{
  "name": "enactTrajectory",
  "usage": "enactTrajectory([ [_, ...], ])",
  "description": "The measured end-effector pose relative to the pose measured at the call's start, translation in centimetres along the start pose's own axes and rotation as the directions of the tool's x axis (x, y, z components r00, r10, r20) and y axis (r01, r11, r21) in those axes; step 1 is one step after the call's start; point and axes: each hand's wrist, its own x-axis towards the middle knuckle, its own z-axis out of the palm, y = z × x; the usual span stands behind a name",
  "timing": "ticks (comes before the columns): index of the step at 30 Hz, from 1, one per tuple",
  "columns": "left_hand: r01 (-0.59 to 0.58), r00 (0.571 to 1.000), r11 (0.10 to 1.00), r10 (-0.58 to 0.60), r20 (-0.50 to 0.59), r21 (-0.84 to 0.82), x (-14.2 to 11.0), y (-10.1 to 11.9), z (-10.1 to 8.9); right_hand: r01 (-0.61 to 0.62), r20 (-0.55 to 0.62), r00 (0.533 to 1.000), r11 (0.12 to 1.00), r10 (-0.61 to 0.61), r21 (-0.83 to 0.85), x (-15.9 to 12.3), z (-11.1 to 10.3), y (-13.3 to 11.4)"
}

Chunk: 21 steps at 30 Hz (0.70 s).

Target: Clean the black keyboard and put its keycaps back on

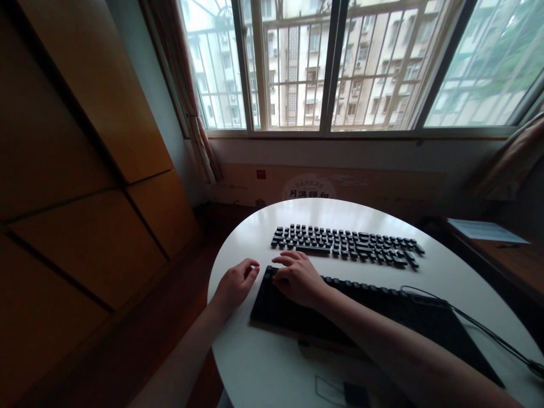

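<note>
A black keyboard (pixel 272 311) lies on the white round table, with a row of raised keycaps (pixel 361 286) along its far edge. Over its far left corner is my right hand (pixel 300 277), thumb and forefinger closed down at the keys while the other fingers stretch forward. Whatever is between those fingertips is hidden. My left hand (pixel 238 283) rests just left of the keyboard, its fingers curled in and the thumb close to the forefinger; I cannot make out anything in it. Behind the keyboard, many loose black keycaps (pixel 348 243) are laid out in keyboard-like rows.
A dark cable (pixel 488 328) runs off to the right over the white table (pixel 242 229). Near the front edge lies a thin wire loop with a small dark block (pixel 357 394). A side desk (pixel 488 243) with a paper sheet (pixel 487 230) stands right; wooden cabinets (pixel 85 226) stand left.
</note>
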Motion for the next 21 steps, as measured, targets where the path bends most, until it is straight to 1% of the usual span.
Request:
enactTrajectory([
  [2, -0.016, 1.0, 1.0, 0.016, -0.001, 0.016, 0.0, 0.1, 0.0, 0.006, 0.007, 1.0, 1.0, -0.006, -0.011, -0.2, 0.1, 0.0],
  [5, -0.074, 0.997, 0.997, 0.074, -0.023, 0.021, -0.3, 0.3, 0.1, 0.032, -0.024, 0.999, 0.999, -0.032, -0.009, -0.4, 0.0, -0.1],
  [8, -0.185, 0.982, 0.982, 0.185, -0.02, 0.028, -0.8, 0.6, 0.1, 0.029, -0.109, 0.994, 0.999, -0.024, 0.045, -0.5, -0.3, -0.2],
  [9, -0.224, 0.975, 0.974, 0.224, -0.009, 0.028, -1.0, 0.7, 0.0, 0.013, -0.149, 0.989, 0.997, -0.002, 0.073, -0.5, -0.4, -0.1],
  [11, -0.294, 0.956, 0.956, 0.293, 0.009, 0.025, -1.4, 0.8, 0.0, -0.049, -0.226, 0.971, 0.988, 0.082, 0.147, -0.4, -0.5, 0.3],
  [13, -0.345, 0.939, 0.938, 0.344, 0.02, 0.033, -1.6, 0.7, -0.1, -0.121, -0.268, 0.947, 0.97, 0.177, 0.212, -0.3, -0.4, 0.7],
  [16, -0.386, 0.922, 0.92, 0.384, 0.049, 0.06, -1.6, 0.6, -0.1, -0.186, -0.281, 0.925, 0.949, 0.257, 0.257, -0.2, -0.1, 1.4],
  [21, -0.382, 0.922, 0.921, 0.375, 0.091, 0.074, -1.6, 0.9, -0.1, -0.211, -0.248, 0.931, 0.95, 0.268, 0.231, -0.3, 0.2, 1.4],
])
